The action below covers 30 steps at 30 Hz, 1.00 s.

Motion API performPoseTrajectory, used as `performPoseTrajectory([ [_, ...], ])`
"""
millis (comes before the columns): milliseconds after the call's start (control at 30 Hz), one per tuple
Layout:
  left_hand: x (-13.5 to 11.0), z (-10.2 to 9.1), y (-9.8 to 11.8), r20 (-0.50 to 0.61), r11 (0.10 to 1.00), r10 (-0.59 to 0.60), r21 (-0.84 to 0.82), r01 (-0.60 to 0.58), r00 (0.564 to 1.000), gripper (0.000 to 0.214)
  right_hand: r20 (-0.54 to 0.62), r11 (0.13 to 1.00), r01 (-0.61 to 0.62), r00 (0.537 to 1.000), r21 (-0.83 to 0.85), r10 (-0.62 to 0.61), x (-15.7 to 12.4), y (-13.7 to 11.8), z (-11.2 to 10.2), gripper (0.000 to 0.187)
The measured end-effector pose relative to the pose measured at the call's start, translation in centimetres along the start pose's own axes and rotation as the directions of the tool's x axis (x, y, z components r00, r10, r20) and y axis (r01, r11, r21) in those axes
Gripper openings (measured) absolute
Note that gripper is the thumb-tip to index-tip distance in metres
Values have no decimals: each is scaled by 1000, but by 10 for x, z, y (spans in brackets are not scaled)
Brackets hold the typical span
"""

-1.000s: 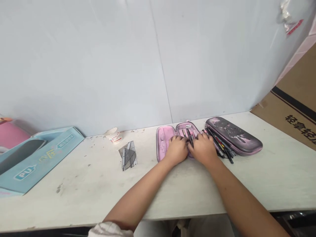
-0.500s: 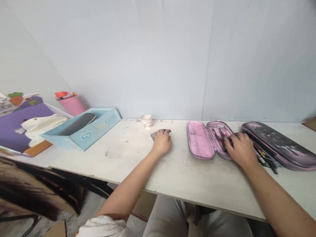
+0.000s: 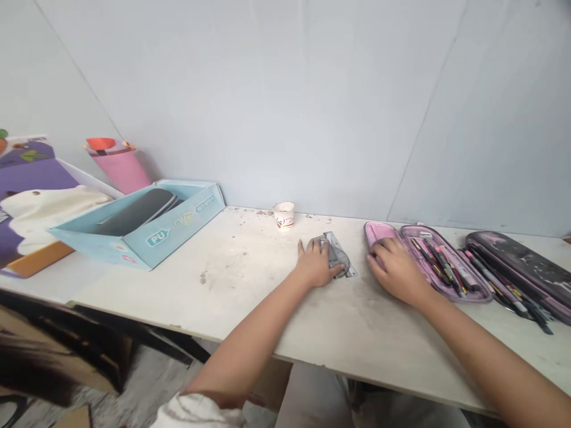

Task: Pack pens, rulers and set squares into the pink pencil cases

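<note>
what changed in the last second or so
The left hand has moved off the pink pencil case and now lies on the clear ruler set, which has shifted right, toward the case. The right hand has moved left, off the pens. The paper cup, blue box and dark case lid stayed put.

1. A strip of white tabletop (image 3: 357,315) is running between the left hand (image 3: 316,264) and right hand (image 3: 395,270), leaving a passage toward the wall (image 3: 285,89).
2. A ruler set (image 3: 335,254) is lying under the left hand, with a paper cup (image 3: 284,214) standing just beyond.
3. An open pink pencil case (image 3: 430,261) is blocking the right hand's way rightward, with pens (image 3: 506,300) and a dark pencil case (image 3: 517,264) lying behind it.
4. A blue box (image 3: 143,232) is standing well left, beyond open tabletop.
</note>
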State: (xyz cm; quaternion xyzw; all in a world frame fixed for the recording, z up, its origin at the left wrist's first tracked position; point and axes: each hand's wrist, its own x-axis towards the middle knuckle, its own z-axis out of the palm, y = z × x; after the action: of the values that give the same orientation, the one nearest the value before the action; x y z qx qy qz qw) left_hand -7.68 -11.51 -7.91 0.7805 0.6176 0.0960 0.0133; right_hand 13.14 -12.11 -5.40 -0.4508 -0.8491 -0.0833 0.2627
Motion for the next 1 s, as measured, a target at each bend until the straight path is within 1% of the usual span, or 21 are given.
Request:
performPoseTrajectory([
  [33,1,3,4,-31,1000,12,-6,-13,999,81,31,999,-6,1000,38,5,8,-9,5,23],
  [100,1,7,8,-105,999,34,-22,-37,994,78,110,992,-77,992,99,66,24,-20,15,21],
  [133,1,8,8,-139,999,42,-28,-46,989,76,159,984,-134,981,117,115,31,-23,20,20],
  [200,-1,7,4,-192,999,42,-25,-48,981,70,258,960,-251,942,127,212,43,-26,28,20],
  [267,-1,5,-1,-227,1000,2,-5,-3,974,67,330,941,-324,903,100,276,53,-27,34,21],
  [333,2,3,-6,-240,998,-66,7,70,968,67,366,938,-343,880,49,302,59,-28,37,23],
  [433,6,2,-8,-214,992,-126,-17,125,969,64,386,948,-318,872,-21,301,64,-30,41,26],
  [567,9,2,-7,-193,991,-132,-45,125,972,61,400,954,-297,870,-41,288,64,-33,47,28],
  [633,8,2,-7,-190,994,-99,-58,89,977,56,409,953,-302,867,-28,286,64,-32,50,27],
  [733,8,2,-5,-166,997,-15,-76,3,986,44,398,949,-315,871,5,287,62,-30,51,25],
  [800,10,0,-4,-162,995,8,-98,-24,987,39,375,939,-338,881,71,289,60,-28,48,22],
  [867,11,-4,-3,-177,984,14,-174,-45,984,39,352,906,-379,888,192,297,57,-27,43,19],
  [933,12,-9,-2,-181,944,28,-318,-86,983,39,344,834,-431,884,344,316,55,-27,36,18],
  [1000,10,-14,-1,-175,871,45,-476,-125,983,39,324,764,-455,886,458,333,52,-27,27,17],
])
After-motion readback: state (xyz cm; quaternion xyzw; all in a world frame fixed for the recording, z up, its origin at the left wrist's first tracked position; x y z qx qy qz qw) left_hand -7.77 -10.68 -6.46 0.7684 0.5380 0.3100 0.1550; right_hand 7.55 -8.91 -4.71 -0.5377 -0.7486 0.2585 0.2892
